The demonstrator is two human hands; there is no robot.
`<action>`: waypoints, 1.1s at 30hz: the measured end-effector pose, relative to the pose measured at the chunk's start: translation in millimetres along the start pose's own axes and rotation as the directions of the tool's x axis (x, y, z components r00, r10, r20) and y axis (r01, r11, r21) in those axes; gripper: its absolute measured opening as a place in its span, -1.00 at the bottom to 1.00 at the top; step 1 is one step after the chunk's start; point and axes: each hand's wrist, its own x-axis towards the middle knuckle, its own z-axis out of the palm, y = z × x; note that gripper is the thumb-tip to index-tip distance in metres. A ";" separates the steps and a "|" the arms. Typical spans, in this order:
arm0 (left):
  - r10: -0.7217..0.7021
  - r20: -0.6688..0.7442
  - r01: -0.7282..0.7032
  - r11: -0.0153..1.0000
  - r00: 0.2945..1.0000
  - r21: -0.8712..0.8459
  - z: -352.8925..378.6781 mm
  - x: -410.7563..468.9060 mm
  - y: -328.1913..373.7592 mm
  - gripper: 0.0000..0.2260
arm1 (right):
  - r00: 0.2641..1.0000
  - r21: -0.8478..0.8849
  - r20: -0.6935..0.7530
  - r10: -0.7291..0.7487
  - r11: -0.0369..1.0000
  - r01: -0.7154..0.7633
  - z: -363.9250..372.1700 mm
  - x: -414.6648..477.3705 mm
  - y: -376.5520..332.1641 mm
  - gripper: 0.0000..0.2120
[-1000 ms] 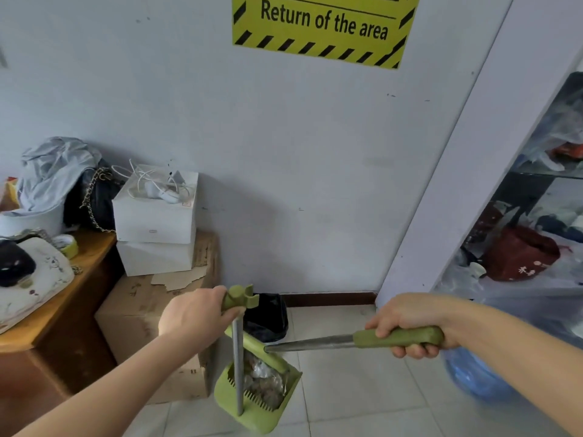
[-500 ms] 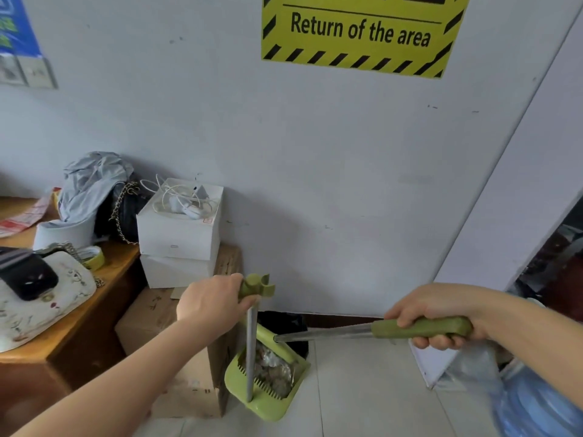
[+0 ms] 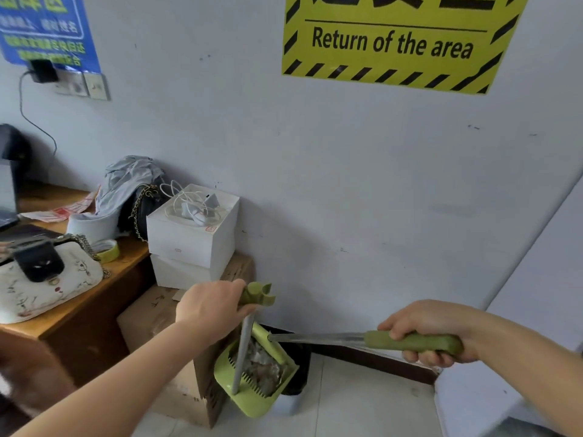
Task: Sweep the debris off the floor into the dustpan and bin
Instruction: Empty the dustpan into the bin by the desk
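My left hand point(image 3: 209, 305) grips the green top of the dustpan's metal pole. The green dustpan point(image 3: 252, 402) hangs below it, off the floor, with crumpled debris point(image 3: 263, 365) inside. It hangs in front of a small bin point(image 3: 298, 373) with a black liner that stands against the wall; the dustpan hides most of the bin. My right hand point(image 3: 429, 329) grips the green handle of the broom point(image 3: 413, 342). The broom's metal shaft runs left toward the dustpan, and its head is hidden behind the pan.
Cardboard boxes point(image 3: 164, 329) stand left of the bin with two white boxes point(image 3: 192, 238) stacked on top. A wooden desk point(image 3: 63, 310) with bags and tape fills the left. The wall is straight ahead; a white panel point(image 3: 536, 310) stands at right. Pale tiled floor point(image 3: 362, 405) lies below.
The view has turned left and moved closer to the wall. Both hands keep their grips; the dustpan now hangs nearer the bin.
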 end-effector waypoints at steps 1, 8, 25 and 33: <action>0.001 0.003 -0.001 1.000 1.000 0.011 1.1 2.2 7.3 -0.63 | 1.000 -0.006 0.007 -0.004 1.000 0.004 -6.6 4.2 3.5 -0.66; 0.003 0.042 -0.008 0.993 0.999 0.117 -2.3 15.7 63.1 -0.61 | 0.997 -0.009 0.063 -0.044 0.999 0.044 -51.3 25.8 24.6 -0.72; 0.252 0.185 -0.290 0.931 0.950 0.221 5.6 76.2 111.5 -0.60 | 0.998 0.066 0.041 -0.053 0.997 0.050 -115.9 50.7 43.6 -0.71; 0.335 0.215 -0.381 0.895 0.917 0.230 14.4 100.2 115.6 -0.61 | 0.999 0.112 0.009 -0.045 0.993 0.044 -123.5 63.7 34.3 -0.75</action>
